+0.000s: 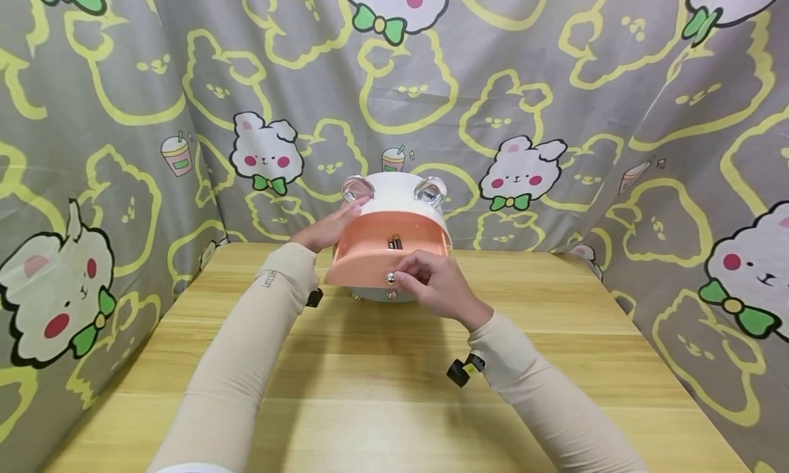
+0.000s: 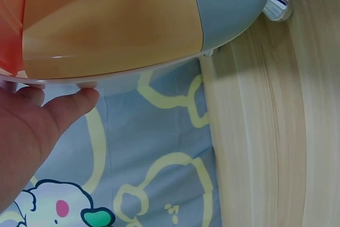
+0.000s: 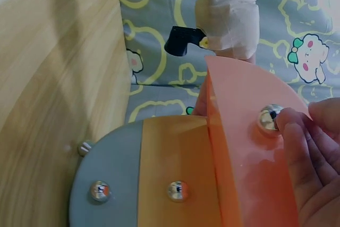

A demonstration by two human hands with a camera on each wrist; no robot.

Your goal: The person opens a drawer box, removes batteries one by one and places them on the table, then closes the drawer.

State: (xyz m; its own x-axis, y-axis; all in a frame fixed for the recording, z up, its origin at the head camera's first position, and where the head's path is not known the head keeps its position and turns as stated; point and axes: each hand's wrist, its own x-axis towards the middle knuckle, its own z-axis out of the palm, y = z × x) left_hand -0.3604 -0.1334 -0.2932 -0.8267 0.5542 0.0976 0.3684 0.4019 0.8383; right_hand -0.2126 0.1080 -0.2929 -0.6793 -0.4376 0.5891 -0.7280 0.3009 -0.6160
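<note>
Beige sleeves (image 1: 231, 356) filled the foreground, reaching over the wooden table (image 1: 370, 418) to a rounded, eared cabinet (image 1: 394, 189) whose upper coral drawer (image 1: 357, 271) stood pulled out, with small dark objects (image 1: 394, 241) inside. My right hand (image 1: 440, 285) pinched the drawer's silver knob (image 1: 390, 277) between thumb and fingers; my left hand (image 1: 333, 228) lay against the cabinet's side near one ear, fingers extended. The drawer appeared to be smooth, thin plastic, probably light and fairly stiff. Its polished round knob, likely slippery, seemed the proper hold, the cabinet's side the best brace, since so light a body might slide or tip.
</note>
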